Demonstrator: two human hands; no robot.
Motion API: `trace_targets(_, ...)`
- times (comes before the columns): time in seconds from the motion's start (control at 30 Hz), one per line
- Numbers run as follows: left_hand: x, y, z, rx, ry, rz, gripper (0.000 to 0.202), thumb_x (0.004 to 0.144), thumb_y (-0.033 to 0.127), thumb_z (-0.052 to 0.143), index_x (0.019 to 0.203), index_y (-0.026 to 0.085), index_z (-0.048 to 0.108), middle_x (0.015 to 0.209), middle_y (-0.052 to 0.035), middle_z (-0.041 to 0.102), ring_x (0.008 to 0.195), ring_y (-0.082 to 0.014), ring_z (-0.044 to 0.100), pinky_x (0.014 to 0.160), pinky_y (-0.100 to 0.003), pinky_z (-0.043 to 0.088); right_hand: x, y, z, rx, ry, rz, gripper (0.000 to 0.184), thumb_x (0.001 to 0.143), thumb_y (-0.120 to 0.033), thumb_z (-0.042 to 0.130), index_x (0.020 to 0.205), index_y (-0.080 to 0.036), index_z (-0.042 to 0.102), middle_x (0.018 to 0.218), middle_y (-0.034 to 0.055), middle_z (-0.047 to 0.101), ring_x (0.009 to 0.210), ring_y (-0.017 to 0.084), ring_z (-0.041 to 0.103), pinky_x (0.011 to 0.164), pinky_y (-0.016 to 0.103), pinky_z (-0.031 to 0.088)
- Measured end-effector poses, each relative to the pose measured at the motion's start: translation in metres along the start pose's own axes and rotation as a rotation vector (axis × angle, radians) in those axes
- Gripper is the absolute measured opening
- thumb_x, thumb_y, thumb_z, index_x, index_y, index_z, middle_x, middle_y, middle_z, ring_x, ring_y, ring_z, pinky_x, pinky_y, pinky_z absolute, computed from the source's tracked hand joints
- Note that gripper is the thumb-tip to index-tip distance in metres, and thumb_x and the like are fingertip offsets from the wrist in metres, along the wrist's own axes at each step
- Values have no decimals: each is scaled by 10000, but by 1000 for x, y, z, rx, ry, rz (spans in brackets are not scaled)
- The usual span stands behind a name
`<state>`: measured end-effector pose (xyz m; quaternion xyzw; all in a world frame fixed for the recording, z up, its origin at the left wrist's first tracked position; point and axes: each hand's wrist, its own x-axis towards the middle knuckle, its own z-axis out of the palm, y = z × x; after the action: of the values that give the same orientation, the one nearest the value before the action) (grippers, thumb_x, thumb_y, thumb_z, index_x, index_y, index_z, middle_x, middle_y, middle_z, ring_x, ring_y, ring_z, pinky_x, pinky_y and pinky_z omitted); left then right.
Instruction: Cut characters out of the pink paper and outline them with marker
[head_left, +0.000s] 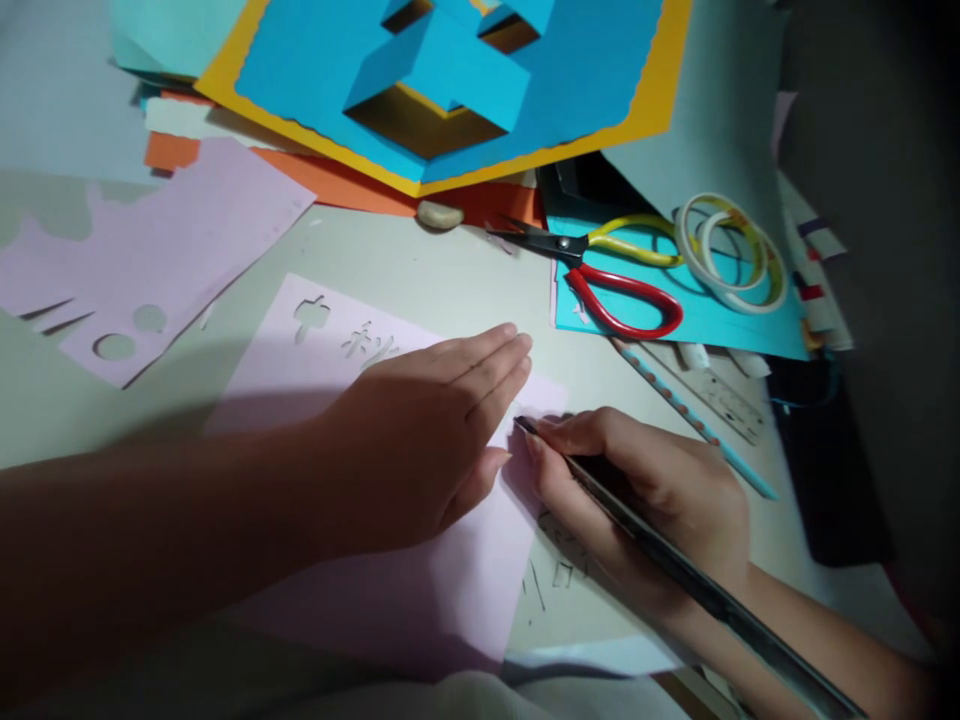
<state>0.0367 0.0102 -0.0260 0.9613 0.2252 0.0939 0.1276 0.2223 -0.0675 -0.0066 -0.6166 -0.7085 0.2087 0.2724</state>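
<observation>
With the clock centred on the lilac paper sheet (405, 600), which lies on the table (360, 245) just in front of the wearer, the left hand (420, 440) comes in from nine o'clock and rests flat across it, fingers together and grasping nothing, probably to keep the paper from sliding. The right hand (660, 470), at four o'clock, pinches a slim black pen-like tool (675, 560) low down, presumably for fine control; its point is at the sheet's right edge, though blade or nib, and firm contact or not, I cannot tell. Cut-out characters (312, 315) at eleven o'clock stand clear of the pressing fingers. Scissors (564, 245) lie between one and two, red and yellow handles turned rightward, perhaps for easy reach, with a tape roll (684, 235) against them at two. A notched lilac offcut (217, 210) at ten and the blue-and-yellow pop-up card (450, 60) at twelve seem set aside to leave working room.
</observation>
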Motion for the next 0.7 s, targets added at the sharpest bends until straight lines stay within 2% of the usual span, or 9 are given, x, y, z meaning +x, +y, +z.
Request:
trace_targets(0.27, 1, 1, -1, -36, -2, -20, 619, 909, 304, 476, 1447, 0, 450, 1565, -187, 372, 1483, -275, 317, 1213, -427, 331, -1, 2, 0, 22, 12, 1, 121, 863, -192, 667, 773, -244, 606, 651, 0, 702, 446, 108, 574, 434, 250, 422)
trace_targets(0.7, 1, 1, 0, -26, 7, -16, 627, 905, 309, 492, 1446, -6, 452, 1557, -200, 379, 1476, -285, 330, 1208, -431, 334, 1, 0, -2, 62, -22, 24, 139, 858, -181, 673, 749, -243, 612, 673, 9, 710, 561, 152, 677, 449, 255, 464)
